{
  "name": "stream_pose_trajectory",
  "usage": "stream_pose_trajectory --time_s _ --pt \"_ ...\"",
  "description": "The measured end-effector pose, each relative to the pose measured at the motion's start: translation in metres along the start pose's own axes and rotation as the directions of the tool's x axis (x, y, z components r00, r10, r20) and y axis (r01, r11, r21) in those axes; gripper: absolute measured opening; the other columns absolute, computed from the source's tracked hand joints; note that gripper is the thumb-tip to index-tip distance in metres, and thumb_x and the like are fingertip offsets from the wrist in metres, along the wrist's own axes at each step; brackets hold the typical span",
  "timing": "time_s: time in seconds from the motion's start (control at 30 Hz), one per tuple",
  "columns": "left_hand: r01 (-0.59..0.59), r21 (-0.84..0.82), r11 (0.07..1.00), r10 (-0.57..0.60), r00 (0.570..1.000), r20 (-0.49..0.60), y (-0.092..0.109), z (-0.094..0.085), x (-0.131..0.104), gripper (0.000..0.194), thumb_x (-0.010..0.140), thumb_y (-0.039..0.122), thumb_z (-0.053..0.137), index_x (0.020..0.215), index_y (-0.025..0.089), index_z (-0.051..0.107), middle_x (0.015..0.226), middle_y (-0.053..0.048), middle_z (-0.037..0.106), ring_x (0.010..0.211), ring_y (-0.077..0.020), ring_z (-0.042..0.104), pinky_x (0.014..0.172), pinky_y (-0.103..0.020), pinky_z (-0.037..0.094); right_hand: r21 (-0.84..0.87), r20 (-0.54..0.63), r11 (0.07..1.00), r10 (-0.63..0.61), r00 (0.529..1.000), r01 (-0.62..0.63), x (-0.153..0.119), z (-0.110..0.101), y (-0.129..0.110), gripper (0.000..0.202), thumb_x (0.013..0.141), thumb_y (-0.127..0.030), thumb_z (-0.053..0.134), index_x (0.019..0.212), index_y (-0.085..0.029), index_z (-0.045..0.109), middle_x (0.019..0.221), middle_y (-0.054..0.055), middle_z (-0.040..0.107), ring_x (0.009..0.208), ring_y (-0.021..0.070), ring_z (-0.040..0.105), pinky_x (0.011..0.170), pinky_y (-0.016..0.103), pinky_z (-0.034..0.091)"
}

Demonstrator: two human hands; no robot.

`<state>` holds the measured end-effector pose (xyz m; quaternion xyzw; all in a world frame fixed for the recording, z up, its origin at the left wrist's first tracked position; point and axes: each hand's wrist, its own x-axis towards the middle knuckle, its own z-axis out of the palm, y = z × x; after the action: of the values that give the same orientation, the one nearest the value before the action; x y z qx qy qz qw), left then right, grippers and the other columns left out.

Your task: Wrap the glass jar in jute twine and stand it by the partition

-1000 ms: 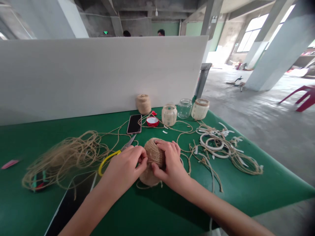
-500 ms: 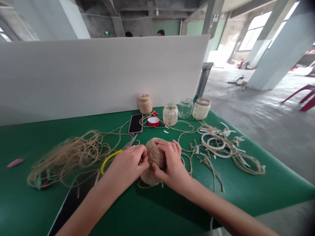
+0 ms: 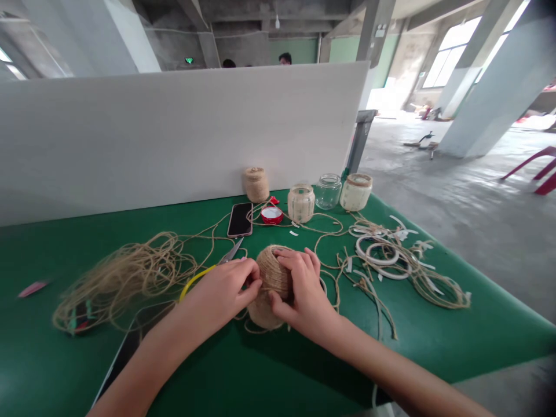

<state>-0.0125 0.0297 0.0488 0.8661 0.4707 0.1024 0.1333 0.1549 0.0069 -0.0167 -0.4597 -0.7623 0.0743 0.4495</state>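
A twine-wrapped jar point(image 3: 271, 272) stands on the green table in front of me, its lower part paler. My right hand point(image 3: 299, 284) is wrapped round its right side, fingers over the upper part and thumb at the front. My left hand point(image 3: 237, 284) is pinched at the jar's left side; the twine between its fingers is mostly hidden. Just left of the jar lie scissors point(image 3: 195, 281) with yellow handles, partly under my left hand. A loose heap of twine point(image 3: 130, 272) spreads over the table at the left.
Behind are a wrapped jar point(image 3: 256, 185), two partly covered jars point(image 3: 300, 204) point(image 3: 356, 193), a clear jar point(image 3: 328, 192), a red lid point(image 3: 271, 216) and a phone point(image 3: 240, 220). Twine coils and white rings point(image 3: 382, 258) lie right. A white panel point(image 3: 182, 133) borders the table point(image 3: 304, 370).
The view has shifted very slightly. Both hands remain at the jar, with my left hand and forearm only slightly moved.
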Motion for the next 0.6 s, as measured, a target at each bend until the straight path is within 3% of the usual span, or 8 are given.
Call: stream_pose_trajectory --time_s 0.23,0.43,0.6 --pt "0.011 0.000 1.000 -0.011 1.000 0.006 -0.001 0.001 0.001 0.011 0.078 0.022 0.044 0.068 0.020 0.049 0.065 0.002 0.056 0.057 -0.0130 0.051 0.055 -0.024 0.036 0.001 0.007 1.000 -0.004 1.000 0.004 0.002 -0.001 0.000 0.043 0.067 -0.023 0.057 0.106 -0.022 0.041 0.114 0.007 0.055 0.110 0.0250 0.046 0.103 0.050 0.018" --pt "0.054 0.077 0.996 -0.047 0.994 -0.094 0.005 0.008 0.003 0.008 0.072 0.016 0.046 0.065 0.020 0.046 0.061 0.002 0.052 0.053 -0.0128 0.049 0.052 -0.024 0.034 0.009 0.025 1.000 0.014 1.000 -0.014 0.002 -0.001 0.001 0.041 0.067 -0.022 0.056 0.105 -0.022 0.040 0.114 0.007 0.055 0.109 0.0253 0.047 0.104 0.051 0.012" --pt "0.048 0.112 0.993 -0.036 0.993 -0.110 0.007 0.011 0.004 0.009 0.073 0.014 0.043 0.066 0.020 0.044 0.063 0.001 0.053 0.057 -0.0139 0.051 0.054 -0.024 0.035 0.014 0.026 0.999 0.028 0.999 -0.029 0.003 -0.002 0.002 0.042 0.067 -0.022 0.056 0.105 -0.022 0.040 0.114 0.007 0.055 0.109 0.0251 0.047 0.104 0.051 0.011"
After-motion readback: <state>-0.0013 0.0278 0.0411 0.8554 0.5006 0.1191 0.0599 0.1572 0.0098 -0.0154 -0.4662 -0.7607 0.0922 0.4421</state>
